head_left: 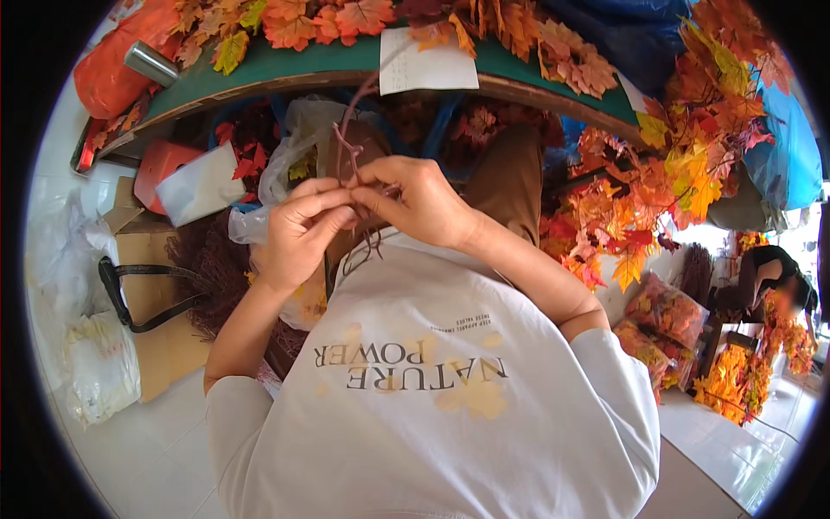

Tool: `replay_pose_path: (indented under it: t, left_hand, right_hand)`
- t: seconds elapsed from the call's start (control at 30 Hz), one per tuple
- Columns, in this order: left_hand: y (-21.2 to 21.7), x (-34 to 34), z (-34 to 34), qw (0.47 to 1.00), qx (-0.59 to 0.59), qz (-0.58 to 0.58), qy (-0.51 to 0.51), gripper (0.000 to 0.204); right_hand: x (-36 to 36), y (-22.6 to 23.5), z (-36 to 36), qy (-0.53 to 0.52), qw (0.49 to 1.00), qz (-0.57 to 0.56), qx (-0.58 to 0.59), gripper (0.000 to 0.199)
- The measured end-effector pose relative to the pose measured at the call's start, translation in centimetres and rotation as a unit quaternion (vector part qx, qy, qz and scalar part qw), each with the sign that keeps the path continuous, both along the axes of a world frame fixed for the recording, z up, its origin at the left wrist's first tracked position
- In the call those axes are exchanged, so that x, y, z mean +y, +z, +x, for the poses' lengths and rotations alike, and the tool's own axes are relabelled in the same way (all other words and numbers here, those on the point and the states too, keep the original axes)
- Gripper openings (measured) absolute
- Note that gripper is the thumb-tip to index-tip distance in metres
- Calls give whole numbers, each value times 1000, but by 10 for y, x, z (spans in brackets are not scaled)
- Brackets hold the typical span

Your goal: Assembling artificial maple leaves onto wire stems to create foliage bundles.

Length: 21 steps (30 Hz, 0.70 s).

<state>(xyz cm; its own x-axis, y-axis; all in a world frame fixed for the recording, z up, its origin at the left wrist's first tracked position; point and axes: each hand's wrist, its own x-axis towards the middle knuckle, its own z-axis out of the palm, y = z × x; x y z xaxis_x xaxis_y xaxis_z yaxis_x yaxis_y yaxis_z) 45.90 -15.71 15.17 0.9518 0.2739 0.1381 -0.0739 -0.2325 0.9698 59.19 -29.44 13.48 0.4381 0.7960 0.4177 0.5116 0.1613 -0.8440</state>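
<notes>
Above my lap, both hands pinch a thin reddish-brown artificial vine stem (pixel 354 150). Its upper length runs up toward the table edge, with small bare side shoots, and thin loose ends hang below my fingers. My left hand (pixel 298 229) has its thumb and fingers closed on the stem. Pressed close beside it, my right hand (pixel 424 203) also grips the stem between thumb and fingers. The exact spot where the fingertips meet is partly hidden.
Ahead curves a green-topped table (pixel 320 59) with artificial autumn leaves (pixel 363 22), a white paper (pixel 424 65) and a metal cylinder (pixel 151 63). Leaf garlands (pixel 683 177) hang at right. At left stands a cardboard box (pixel 164 285) beside dark twigs. Another person (pixel 765 281) is far right.
</notes>
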Motion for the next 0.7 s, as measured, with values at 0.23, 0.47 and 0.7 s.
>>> replay_pose_path:
  t: [0.23, 0.47, 0.7]
  left_hand:
    - [2, -13, 11, 964, 8, -263, 28, 13]
    - [-5, 1, -14, 950, 30, -301, -72, 29]
    - [13, -3, -49, 915, -15, -403, 24, 3]
  right_hand:
    - [-8, 15, 5, 202, 918, -46, 338, 14]
    - [-47, 24, 5, 254, 892, -159, 340, 19]
    - [-113, 36, -1, 230, 934, -115, 246, 22]
